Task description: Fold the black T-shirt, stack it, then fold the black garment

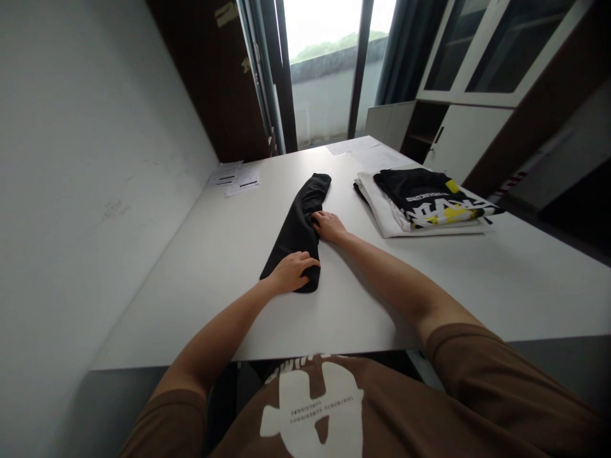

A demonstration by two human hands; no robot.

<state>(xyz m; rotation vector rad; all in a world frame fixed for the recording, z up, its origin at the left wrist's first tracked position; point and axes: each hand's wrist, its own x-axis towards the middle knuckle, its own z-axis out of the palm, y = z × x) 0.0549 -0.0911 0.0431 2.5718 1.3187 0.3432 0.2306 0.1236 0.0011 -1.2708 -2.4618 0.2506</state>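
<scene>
**A:** ok so where's the black garment [300, 226] sitting exactly? Asking relative to the folded stack [424, 202].

**B:** It's laid out on the white table [477, 280], just to the near-left of that stack of folded shirts, clearly apart from it. It's been folded into a long narrow strip. The long axis runs from the near end, closest to the body, away and slightly rightward toward the window, so the far end ends up roughly level with the stack.

**A:** and the hands?

**B:** The left hand [292, 270] is pressed flat on the near end of the strip, fingers stretched out and lying over the cloth, nothing really pinched as far as can be seen. The right hand [328, 226] is placed about midway along, at the edge facing the stack, fingers curled down onto the fabric. Whether a fold is actually gripped there can't be told, it's too small.

**A:** so which hand is closer to the free end?

**B:** The right one. The far half of the strip extends beyond its fingers, away from the body, untouched. The near end is covered by the left.

**A:** anything else around?

**B:** Some printed papers [236, 178] are seen far left of the stack, by the wall.
</scene>
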